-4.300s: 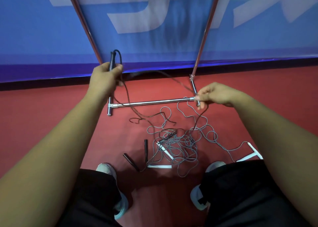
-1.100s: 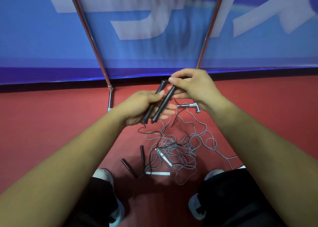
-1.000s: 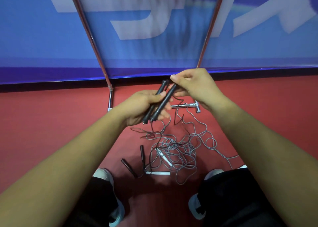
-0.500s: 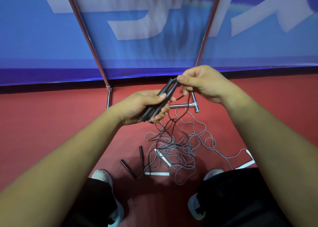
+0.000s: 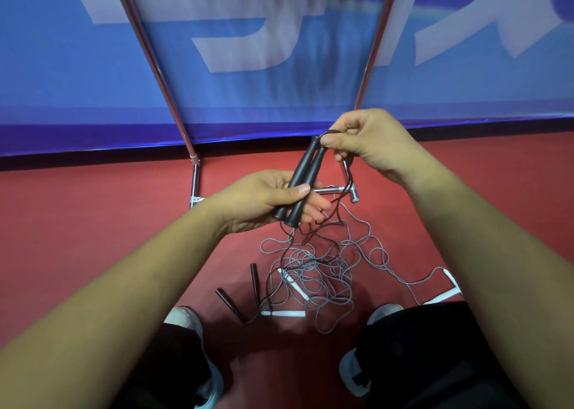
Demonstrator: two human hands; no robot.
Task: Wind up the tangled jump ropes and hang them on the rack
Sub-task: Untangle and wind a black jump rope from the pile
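Observation:
My left hand [image 5: 264, 200] grips two black jump rope handles [image 5: 302, 172] side by side, tilted up to the right. At their upper ends my right hand [image 5: 369, 143] pinches the thin black cord [image 5: 349, 177], which hangs down into a tangled pile of grey and black ropes [image 5: 320, 272] on the red floor. Two more black handles [image 5: 254, 283] and white handles [image 5: 284, 313] lie beside the pile. The chrome rack [image 5: 195, 177] stands behind, its two poles rising in front of a blue banner.
My two shoes [image 5: 192, 340] and dark trouser legs frame the pile at the bottom. Another white handle [image 5: 444, 295] lies at the right by my right leg. The blue banner wall [image 5: 264, 82] closes off the space behind the rack.
Earlier my hands were apart, left holding one black handle. Now both handles are together in my left hand, and my right hand has moved up to the cord at their top ends.

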